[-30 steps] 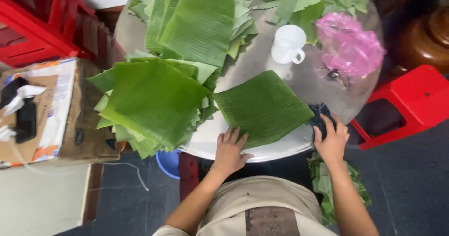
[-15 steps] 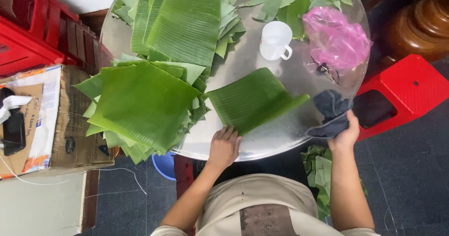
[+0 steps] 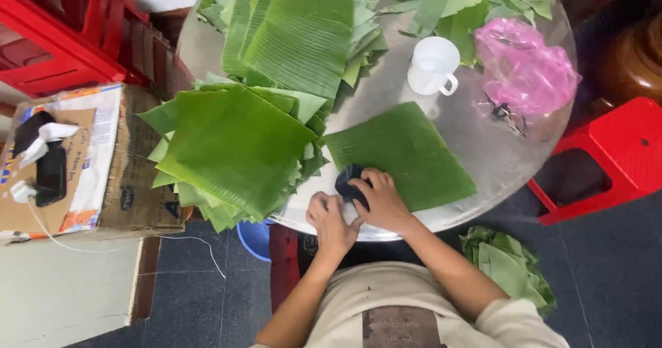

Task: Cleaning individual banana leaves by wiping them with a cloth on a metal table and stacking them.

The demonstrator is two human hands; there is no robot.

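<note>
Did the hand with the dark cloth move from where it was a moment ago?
Yes. The right hand with the dark cloth went from the table edge near the red stool leftward onto the near corner of the single banana leaf, beside the left hand.

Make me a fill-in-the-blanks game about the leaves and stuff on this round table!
1. The right hand presses a dark ____ onto the single banana leaf.
2. The mug on the table is ____ in colour.
3. The crumpled plastic bag is ____.
4. The stool beside the table is ____.

Missing words: cloth; white; pink; red
</note>
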